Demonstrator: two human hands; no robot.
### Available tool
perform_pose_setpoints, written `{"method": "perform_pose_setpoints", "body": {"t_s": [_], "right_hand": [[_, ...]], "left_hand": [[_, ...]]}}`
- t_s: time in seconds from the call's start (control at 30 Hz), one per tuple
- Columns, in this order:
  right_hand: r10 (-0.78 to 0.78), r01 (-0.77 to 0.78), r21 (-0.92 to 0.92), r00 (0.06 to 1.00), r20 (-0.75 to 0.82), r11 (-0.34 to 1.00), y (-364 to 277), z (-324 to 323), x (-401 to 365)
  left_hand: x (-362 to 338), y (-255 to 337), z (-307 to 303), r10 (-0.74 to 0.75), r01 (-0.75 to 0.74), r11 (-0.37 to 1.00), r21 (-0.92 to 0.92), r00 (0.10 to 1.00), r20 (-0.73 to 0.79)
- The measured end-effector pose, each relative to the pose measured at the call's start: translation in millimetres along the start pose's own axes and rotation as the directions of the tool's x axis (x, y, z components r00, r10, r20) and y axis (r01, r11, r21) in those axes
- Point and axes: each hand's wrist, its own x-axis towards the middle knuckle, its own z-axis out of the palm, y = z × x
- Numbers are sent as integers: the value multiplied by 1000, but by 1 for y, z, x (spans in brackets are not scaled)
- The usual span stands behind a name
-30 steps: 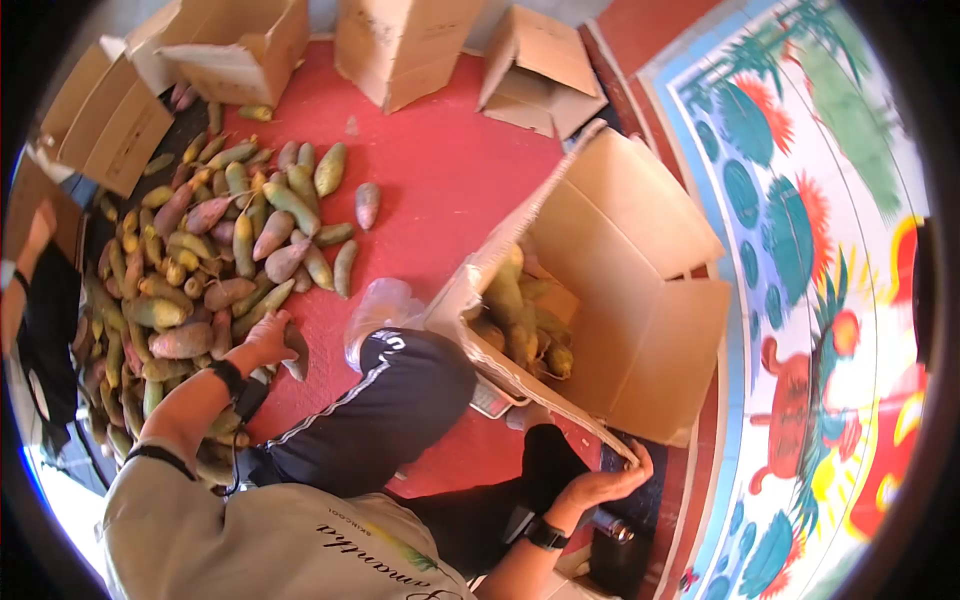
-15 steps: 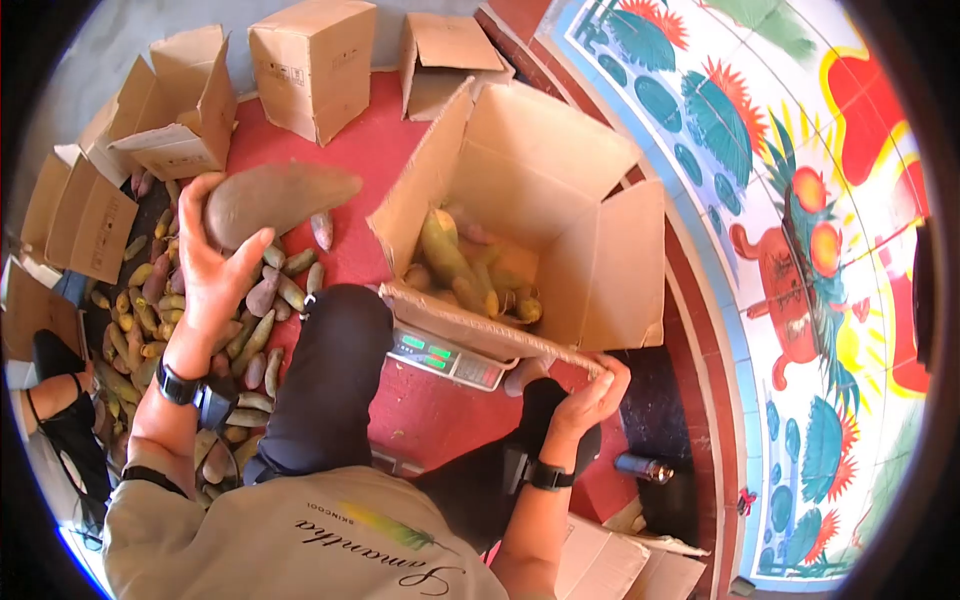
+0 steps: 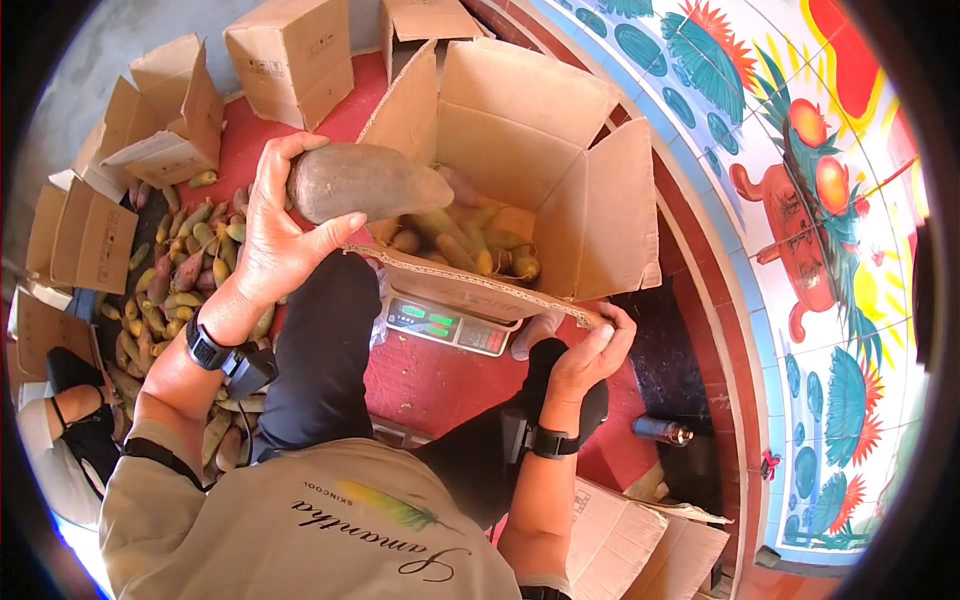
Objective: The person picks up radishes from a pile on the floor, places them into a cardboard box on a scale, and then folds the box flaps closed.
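My left hand point(image 3: 285, 225) grips a large, smooth, brownish root vegetable point(image 3: 370, 184) by its thick end, fingers above and thumb below. Its tapered end points right, over the left side of an open cardboard box point(image 3: 470, 280). Inside that box lie several long greenish-yellow root vegetables point(image 3: 475, 245), partly hidden by the held one. My right hand point(image 3: 592, 355) is closed on the box's near right corner, at the edge of the front flap. Beneath the box a digital scale point(image 3: 445, 325) shows lit green digits.
A large heap of root vegetables point(image 3: 180, 270) covers the floor at left. Open cardboard boxes point(image 3: 165, 125) stand behind it, a closed-looking box point(image 3: 290, 60) farther back. Flattened cardboard point(image 3: 620, 540) and a blue cylinder point(image 3: 662, 431) lie at lower right. Another person's leg point(image 3: 60, 420) shows at far left.
My left hand has carried the large root vegetable rightward, from over the floor by the heap to the box's left side. My right hand stays on the box corner. The view has shifted slightly.
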Motion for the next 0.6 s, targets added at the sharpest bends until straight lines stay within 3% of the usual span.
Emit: {"method": "perform_pose_setpoints", "body": {"t_s": [0.1, 0.2, 0.3, 0.37, 0.43, 0.6], "right_hand": [[21, -15, 50, 994, -109, 999, -1, -4, 2], [161, -163, 7, 966, -204, 987, 5, -11, 3], [220, -221, 22, 946, -240, 975, 3, -14, 5], [234, -235, 22, 944, -235, 972, 3, -15, 5], [247, -249, 22, 942, -227, 968, 3, -15, 5], [172, -165, 55, 965, -198, 985, 19, -14, 3]], "left_hand": [[1, 2, 2, 1, -2, 1000, -15, 1000, -19], [1, 1, 0, 22, -21, 999, 34, 1000, -21], [-1, 5, -2, -5, 2, 999, -44, 998, -60], [-3, 7, -6, -107, 77, 969, -237, 987, -119], [-6, -4, -18, -29, 28, 1000, -12, 981, -193], [-24, -45, -50, -150, 165, 986, 24, 940, -305]]}}
